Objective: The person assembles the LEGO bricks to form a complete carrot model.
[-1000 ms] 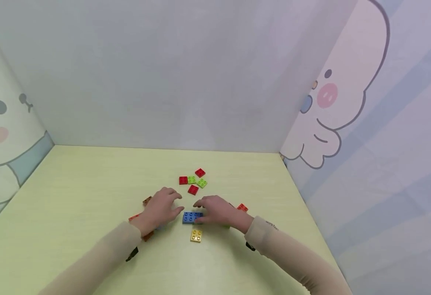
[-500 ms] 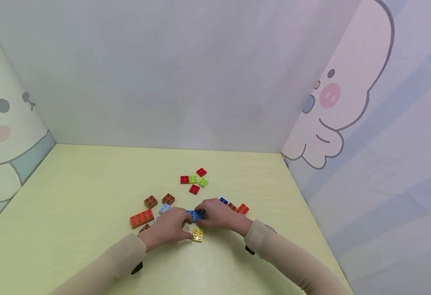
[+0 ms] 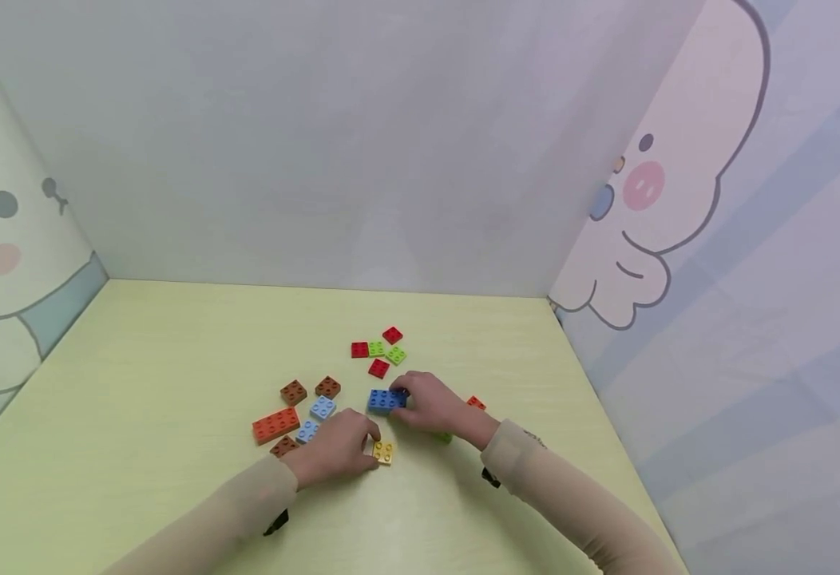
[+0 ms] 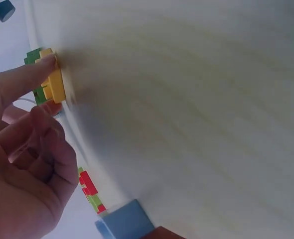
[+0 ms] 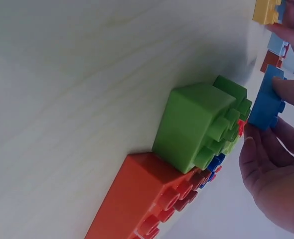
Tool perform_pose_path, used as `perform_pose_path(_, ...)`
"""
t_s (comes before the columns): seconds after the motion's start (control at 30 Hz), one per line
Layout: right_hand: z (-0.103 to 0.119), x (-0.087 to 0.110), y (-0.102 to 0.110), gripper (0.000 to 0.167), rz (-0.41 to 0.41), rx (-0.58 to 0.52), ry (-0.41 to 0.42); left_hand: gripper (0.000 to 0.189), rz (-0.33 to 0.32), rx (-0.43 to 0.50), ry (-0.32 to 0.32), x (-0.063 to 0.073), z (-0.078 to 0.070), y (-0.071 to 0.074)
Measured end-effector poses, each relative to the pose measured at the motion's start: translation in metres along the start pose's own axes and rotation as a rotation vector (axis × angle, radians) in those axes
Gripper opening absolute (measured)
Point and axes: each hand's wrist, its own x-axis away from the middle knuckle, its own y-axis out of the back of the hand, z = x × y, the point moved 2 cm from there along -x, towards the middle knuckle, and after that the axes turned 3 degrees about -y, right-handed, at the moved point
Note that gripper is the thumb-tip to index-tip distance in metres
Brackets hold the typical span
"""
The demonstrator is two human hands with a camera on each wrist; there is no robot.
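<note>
My left hand (image 3: 341, 446) pinches a yellow four-stud brick (image 3: 384, 454) between thumb and finger at the near middle of the table. In the left wrist view, the thumb and a fingertip lie against opposite ends of the yellow brick (image 4: 57, 84). Farther off, my right hand (image 3: 430, 405) grips a longer blue brick (image 3: 381, 401) by its right part, with its studs facing up. The right wrist view shows the thumb and fingers on two sides of the blue brick (image 5: 264, 102). Light blue bricks (image 3: 322, 407) lie just beyond my left hand.
Left of the hands lie an orange-red long brick (image 3: 276, 426) and several brown bricks (image 3: 294, 392). Red and lime plates (image 3: 377, 349) are grouped at the back. Close to my right wrist sit a green brick (image 5: 192, 124) and a red-orange brick (image 5: 137, 194).
My left hand has moved right and toward me, onto the yellow brick, and now pinches it. My right hand has shifted the blue brick away from me, apart from the yellow one.
</note>
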Motion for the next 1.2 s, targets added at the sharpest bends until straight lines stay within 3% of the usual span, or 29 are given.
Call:
perform_pose_path(0.4, -0.001, 0.004, 0.005, 0.034, 0.016, -0.047, -0.012, 0.026, -0.067, 0.097, 0.202, -0.013, 0.008, 0.007)
perform_pose_path(0.83, 0.003, 0.008, 0.005, 0.028, 0.076, -0.11, 0.062, 0.031, -0.057, 0.234, 0.318, -0.025, 0.009, 0.01)
perform_pose_path(0.97, 0.006, 0.006, 0.003, 0.029, 0.093, -0.114, 0.07, 0.032, -0.045, 0.237, 0.337, -0.029, 0.011, 0.01)
perform_pose_path(1.2, 0.01, 0.003, -0.003, 0.032, 0.124, -0.079, 0.066, 0.03, -0.054, 0.224, 0.278, -0.03, 0.014, 0.01)
